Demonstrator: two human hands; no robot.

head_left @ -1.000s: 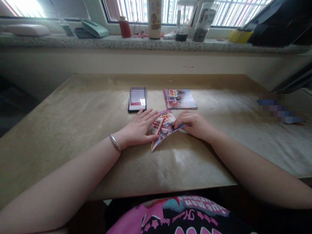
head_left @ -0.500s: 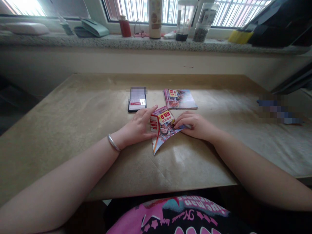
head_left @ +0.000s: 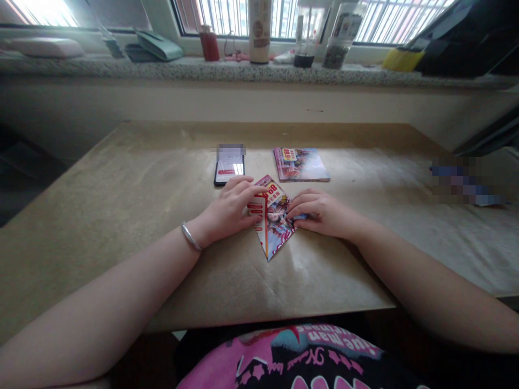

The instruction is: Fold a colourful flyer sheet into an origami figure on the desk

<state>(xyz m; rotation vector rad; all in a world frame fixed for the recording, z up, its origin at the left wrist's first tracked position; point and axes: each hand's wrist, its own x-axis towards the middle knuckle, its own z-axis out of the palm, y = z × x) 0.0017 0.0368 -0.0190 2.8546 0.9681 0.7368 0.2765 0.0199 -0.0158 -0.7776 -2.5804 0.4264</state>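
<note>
A printed paper flyer (head_left: 278, 229), folded into a kite shape with one point towards me, lies on the table between my hands. My left hand (head_left: 231, 208), with a silver bangle at the wrist, holds the flyer's left side; the index finger reaches over its top and the thumb rests at the left edge. My right hand (head_left: 324, 213) has its fingers closed on the right corner, thumb below. The paper under the right fingers is hidden. Just beyond my left fingertips lies a phone (head_left: 230, 170) with a lit screen. Behind the flyer is a stack of similar printed sheets (head_left: 304, 165).
The table (head_left: 121, 205) has a light brown cover. At its right lies a blurred blue item (head_left: 466, 183). Along the stone windowsill (head_left: 203, 70) stand a red bottle (head_left: 209, 43), a tall cream bottle (head_left: 259, 32), clear containers (head_left: 340, 40) and a yellow object (head_left: 403, 59).
The flyer has turned slightly and lies flatter, its near point shifted right. My left index finger has bent in over the paper; my right hand has moved a little.
</note>
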